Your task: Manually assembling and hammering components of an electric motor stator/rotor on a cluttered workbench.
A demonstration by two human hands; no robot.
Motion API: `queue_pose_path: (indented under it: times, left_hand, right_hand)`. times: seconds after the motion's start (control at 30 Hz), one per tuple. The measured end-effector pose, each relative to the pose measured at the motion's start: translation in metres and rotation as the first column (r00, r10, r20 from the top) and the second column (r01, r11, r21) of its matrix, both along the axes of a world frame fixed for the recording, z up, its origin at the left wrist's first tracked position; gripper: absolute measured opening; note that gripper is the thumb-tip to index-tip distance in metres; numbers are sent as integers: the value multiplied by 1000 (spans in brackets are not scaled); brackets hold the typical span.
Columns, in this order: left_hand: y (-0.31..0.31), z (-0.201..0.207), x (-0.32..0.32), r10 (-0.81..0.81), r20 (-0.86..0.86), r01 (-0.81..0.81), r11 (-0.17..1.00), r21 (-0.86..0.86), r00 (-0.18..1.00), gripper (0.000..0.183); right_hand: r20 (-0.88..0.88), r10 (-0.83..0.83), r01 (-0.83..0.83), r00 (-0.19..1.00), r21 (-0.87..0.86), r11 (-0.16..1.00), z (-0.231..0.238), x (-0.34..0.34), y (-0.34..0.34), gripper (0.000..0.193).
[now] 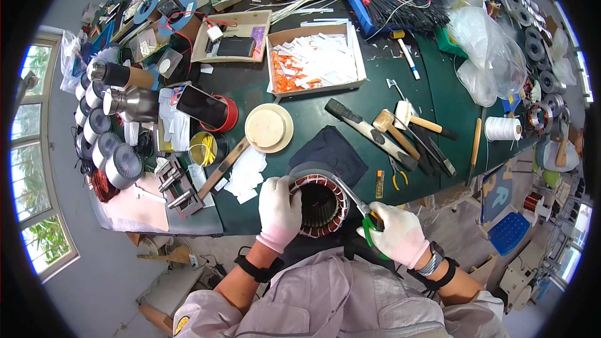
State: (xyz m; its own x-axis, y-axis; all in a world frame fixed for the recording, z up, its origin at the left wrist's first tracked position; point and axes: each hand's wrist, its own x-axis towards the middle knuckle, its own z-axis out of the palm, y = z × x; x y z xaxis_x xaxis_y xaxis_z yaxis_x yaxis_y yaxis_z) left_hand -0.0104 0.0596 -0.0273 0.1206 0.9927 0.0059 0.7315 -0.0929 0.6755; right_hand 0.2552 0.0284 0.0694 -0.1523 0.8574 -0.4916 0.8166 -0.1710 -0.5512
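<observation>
A motor stator [343, 197] with copper windings laced in white cord stands at the bench's near edge, its round opening facing up. My left hand [278, 213], in a white glove with a pink cuff, grips its left rim, the fingertips at the opening. In my gloved right hand [395, 233] is a pair of scissors [358, 203] with green handles. Their long metal blades reach to the stator's upper right rim; whether they touch it I cannot tell. A dark folded cloth [330, 155] lies just behind the stator.
Mallets [389, 126] and a dark wooden bar [363, 126] lie to the right, near yellow-handled pliers [398, 175]. A round wooden disc [265, 128] and white paper scraps [245, 175] are left of the cloth. Farther back stands a box [319, 91] of white and orange slips.
</observation>
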Motion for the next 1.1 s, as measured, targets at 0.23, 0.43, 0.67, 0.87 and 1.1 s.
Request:
queue_pose_path:
  times: [0.23,0.43,0.67,0.87,1.1]
  left_hand:
    - [-17,9,-6,21,-9,-22,997,-75,1000,32]
    - [-27,27,-12,3,-43,-17,945,-327,999,42]
    - [28,33,10,-214,-29,204,959,-198,976,36]
    - [24,8,18,-283,-72,281,959,-42,956,25]
    - [18,7,19,-211,-61,208,977,-50,976,24]
  right_hand:
    - [9,-78,78,997,31,997,3,18,-10,50]
    - [10,-103,103,995,-15,995,4,31,-27,49]
    - [-24,-169,170,985,32,985,0,29,-42,47]
    - [-111,-145,149,983,21,989,-27,27,-40,48]
    - [-130,84,-69,988,117,991,-56,54,-18,50]
